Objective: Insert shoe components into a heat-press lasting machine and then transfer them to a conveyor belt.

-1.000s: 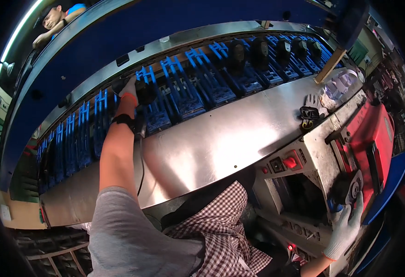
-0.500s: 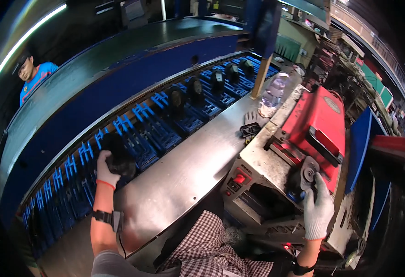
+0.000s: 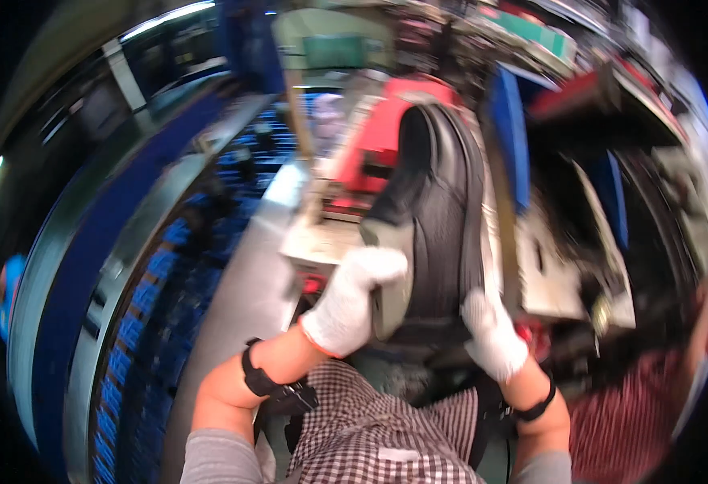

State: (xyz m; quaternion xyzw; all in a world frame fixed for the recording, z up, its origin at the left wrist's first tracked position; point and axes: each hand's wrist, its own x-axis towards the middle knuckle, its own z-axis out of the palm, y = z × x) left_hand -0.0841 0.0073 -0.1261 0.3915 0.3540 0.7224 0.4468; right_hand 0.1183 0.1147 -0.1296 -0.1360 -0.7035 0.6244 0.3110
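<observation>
A black leather shoe (image 3: 448, 202) is held up in front of me, its long side running away from my hands. A grey-green part shows along its lower left side; whether that is a last or a sole I cannot tell. My left hand (image 3: 358, 298), in a white knit glove, is closed on that lower left side. At the lower right edge of the shoe, my gloved right hand (image 3: 493, 335) grips too, its fingers partly blurred. The red-lidded machine (image 3: 370, 133) stands behind the shoe and is partly hidden by it.
To the left runs a conveyor with blue racks (image 3: 148, 298), beside a metal ledge (image 3: 229, 319). A blue panel (image 3: 511, 137) rises at the right. Someone in reddish striped clothing (image 3: 628, 419) is close at lower right; another person in blue (image 3: 11, 290) is at far left.
My view has swung right. My left hand has left the dark shoe-like thing by the racks, and my right hand has come away from the machine; both now hold the black shoe.
</observation>
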